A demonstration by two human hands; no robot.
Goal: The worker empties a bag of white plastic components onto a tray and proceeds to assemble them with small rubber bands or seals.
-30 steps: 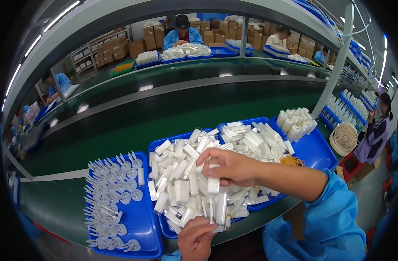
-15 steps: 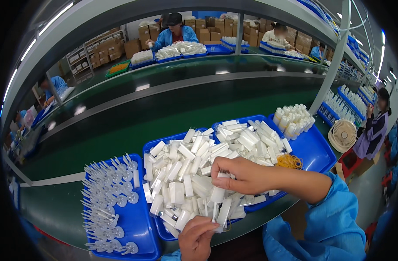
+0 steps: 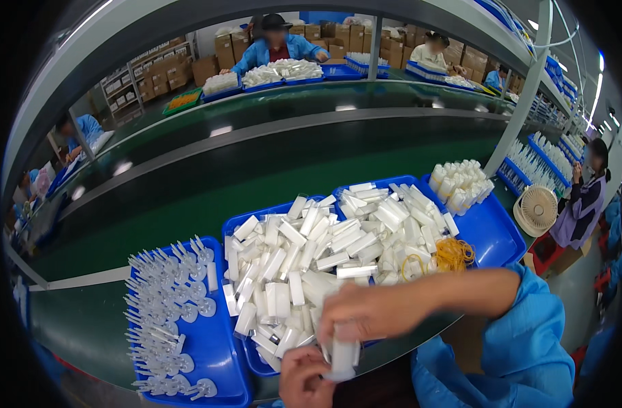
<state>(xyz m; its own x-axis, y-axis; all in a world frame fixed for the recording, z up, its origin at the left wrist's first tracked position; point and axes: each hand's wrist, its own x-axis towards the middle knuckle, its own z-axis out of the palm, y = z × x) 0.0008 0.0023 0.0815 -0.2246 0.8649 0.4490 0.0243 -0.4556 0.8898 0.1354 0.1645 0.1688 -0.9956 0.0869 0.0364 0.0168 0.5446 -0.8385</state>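
Close to the front edge of the table, my two hands meet at a small white block-like piece (image 3: pixel 343 355) with a clear rounded end at its bottom. My left hand (image 3: pixel 303 378) is closed around the lower end, its fingers bent. From above, my right hand (image 3: pixel 357 311) grips the upper part; it is smeared by motion. Right behind the hands, a blue tray (image 3: pixel 239 223) is heaped with white blocks in clear wrapping (image 3: pixel 278 299). A second blue tray (image 3: pixel 407 181) beside it bears more of them. Yellow rubber bands (image 3: pixel 454 254) lie at its right side.
At the left stands a blue tray (image 3: pixel 216 340) of clear pronged pieces with round bases (image 3: pixel 178 292). Bundled white pieces (image 3: pixel 461 183) stand in a blue tray (image 3: pixel 495 234) at the right, near a beige fan (image 3: pixel 536 209). Beyond the green belt (image 3: pixel 256 160), other people work.
My right hand has moved down and a little left, bringing the white piece close against my left hand. A yellow band now shows apart, left of the rubber-band heap.
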